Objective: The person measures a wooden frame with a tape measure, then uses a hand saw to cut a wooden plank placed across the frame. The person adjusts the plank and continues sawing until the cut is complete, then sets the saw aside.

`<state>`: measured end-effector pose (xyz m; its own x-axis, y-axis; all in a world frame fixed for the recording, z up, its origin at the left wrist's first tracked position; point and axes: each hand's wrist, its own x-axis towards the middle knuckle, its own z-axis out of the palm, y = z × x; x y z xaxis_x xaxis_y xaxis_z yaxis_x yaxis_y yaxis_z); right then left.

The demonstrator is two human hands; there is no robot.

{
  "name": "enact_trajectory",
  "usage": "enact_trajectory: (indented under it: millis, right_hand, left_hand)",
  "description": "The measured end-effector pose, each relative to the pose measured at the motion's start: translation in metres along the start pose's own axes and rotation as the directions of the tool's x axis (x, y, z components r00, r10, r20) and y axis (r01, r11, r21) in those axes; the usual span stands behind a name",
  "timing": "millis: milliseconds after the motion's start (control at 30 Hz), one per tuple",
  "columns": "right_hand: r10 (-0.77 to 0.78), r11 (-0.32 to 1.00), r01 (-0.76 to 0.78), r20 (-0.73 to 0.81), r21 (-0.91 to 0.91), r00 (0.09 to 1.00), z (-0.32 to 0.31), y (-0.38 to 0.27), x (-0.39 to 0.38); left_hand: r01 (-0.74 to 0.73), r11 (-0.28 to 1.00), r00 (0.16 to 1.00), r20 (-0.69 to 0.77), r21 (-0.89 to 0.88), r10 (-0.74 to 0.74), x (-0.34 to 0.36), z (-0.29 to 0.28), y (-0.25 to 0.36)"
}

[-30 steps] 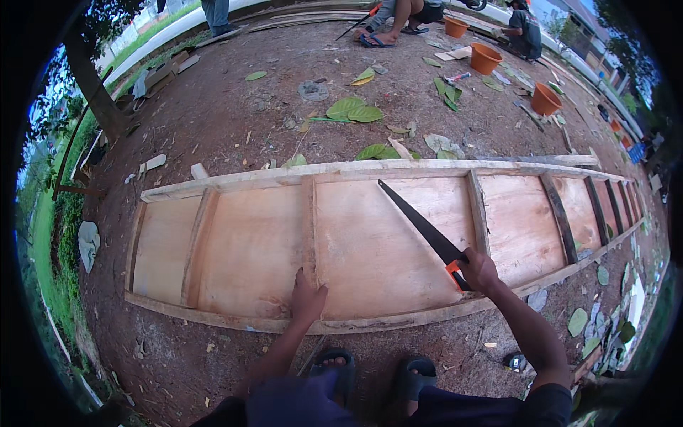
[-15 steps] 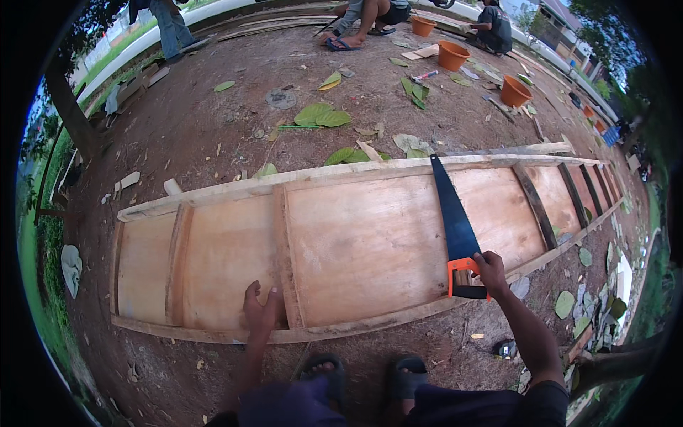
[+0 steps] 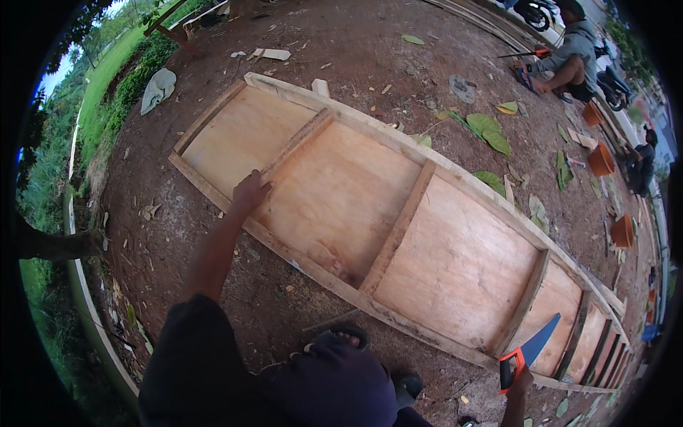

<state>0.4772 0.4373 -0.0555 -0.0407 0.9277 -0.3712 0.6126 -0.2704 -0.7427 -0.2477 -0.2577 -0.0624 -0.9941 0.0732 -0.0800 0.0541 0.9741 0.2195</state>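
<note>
A long wooden frame [image 3: 396, 245] backed with plywood panels [image 3: 455, 263] lies on the ground in front of me, crossed by several battens. My left hand [image 3: 250, 193] is on the near end of a wooden crosspiece [image 3: 299, 144] toward the frame's left end, fingers bent over it and thumb on its right side. In my right hand [image 3: 523, 382] is a handsaw [image 3: 541, 339] with an orange and black handle. Its dark blade slants up and to the right over the frame's near right part, and whether it touches the wood I cannot tell.
Large green leaves [image 3: 489, 133] and wood scraps [image 3: 272, 54] litter the dirt beyond the frame. Orange buckets [image 3: 601, 159] stand at the right. A crouching person [image 3: 575, 60] with another saw is at the far right. A grey cloth [image 3: 158, 90] lies at the left.
My view has turned left, so the frame now slants down to the right. My left hand has moved left along the frame to another crosspiece. The handsaw stays in my right hand.
</note>
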Motion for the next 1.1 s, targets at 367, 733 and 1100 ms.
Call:
enact_trajectory:
  millis: [367,733,1100]
  right_hand:
    - [0.002,0.999,-0.003,-0.012,-0.046,1.000,0.007,-0.035,-0.020]
    - [0.018,0.999,-0.020,-0.074,-0.033,0.997,0.031,-0.077,-0.071]
    - [0.194,0.918,-0.137,-0.119,0.372,0.974,0.070,0.032,-0.207]
  left_hand:
    - [0.014,1.000,0.998,-0.064,0.015,-0.013,-0.002,0.017,0.024]
    - [-0.005,1.000,0.999,-0.054,0.028,0.007,0.022,0.035,-0.016]
    - [-0.381,0.920,0.894,-0.218,0.088,0.391,-0.099,0.069,0.076]
